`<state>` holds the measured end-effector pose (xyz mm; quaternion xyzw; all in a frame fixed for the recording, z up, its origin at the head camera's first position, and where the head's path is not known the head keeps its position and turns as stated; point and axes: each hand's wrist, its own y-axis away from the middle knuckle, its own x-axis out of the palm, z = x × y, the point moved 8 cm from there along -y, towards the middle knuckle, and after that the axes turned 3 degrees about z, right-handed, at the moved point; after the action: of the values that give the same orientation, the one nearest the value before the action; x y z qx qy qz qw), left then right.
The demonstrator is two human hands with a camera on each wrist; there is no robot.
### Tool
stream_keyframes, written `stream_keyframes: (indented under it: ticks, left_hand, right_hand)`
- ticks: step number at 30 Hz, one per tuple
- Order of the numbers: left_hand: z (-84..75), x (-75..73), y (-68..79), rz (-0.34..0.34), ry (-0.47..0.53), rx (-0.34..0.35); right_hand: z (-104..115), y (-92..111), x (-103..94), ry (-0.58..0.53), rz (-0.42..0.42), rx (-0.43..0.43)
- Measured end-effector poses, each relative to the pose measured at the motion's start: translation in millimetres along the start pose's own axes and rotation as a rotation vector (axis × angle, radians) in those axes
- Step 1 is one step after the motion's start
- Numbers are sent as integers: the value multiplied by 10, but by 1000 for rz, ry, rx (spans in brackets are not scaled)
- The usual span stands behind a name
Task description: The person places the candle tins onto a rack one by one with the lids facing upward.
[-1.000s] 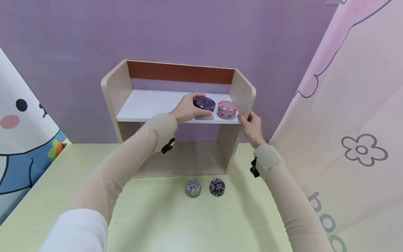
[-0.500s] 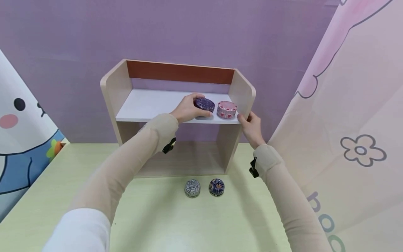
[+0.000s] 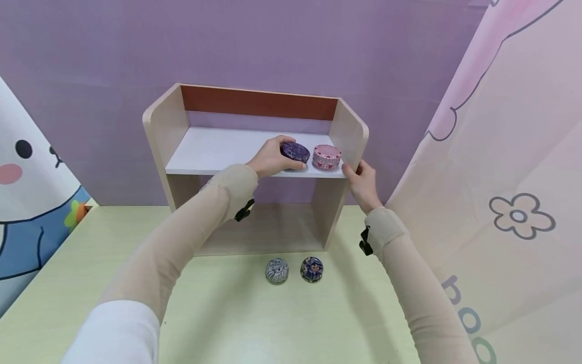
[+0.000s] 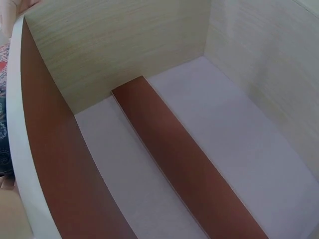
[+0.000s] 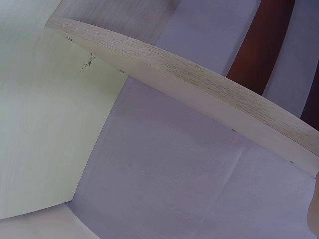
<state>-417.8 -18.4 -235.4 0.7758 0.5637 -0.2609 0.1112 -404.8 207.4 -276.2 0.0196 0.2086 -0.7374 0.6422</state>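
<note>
One pink tin [image 3: 326, 157] stands on the shelf [image 3: 213, 146]. The left hand [image 3: 272, 156] grasps the purple tin [image 3: 295, 152]; the right hand [image 3: 364, 186] grips the side panel [image 3: 347, 132].

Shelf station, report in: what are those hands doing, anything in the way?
Left hand gripping dark purple tin at upper shelf. Right hand holding right side panel. Possible obstacle: pink tin, just right of the dark one, small gap.

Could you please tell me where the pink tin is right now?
In the head view, the pink tin sits toward the right end of the white shelf, just right of the dark purple tin.
</note>
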Motion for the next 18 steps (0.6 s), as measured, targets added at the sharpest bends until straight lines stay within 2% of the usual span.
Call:
stream_keyframes:
  ticks: [6, 18]
  left_hand:
    - [-4, 9, -18, 2, -3, 4]
    - [27, -10, -11, 8, -76, -31]
  right_hand:
    - [0, -5, -17, 8, -3, 3]
    - [-16, 12, -6, -4, 7, 18]
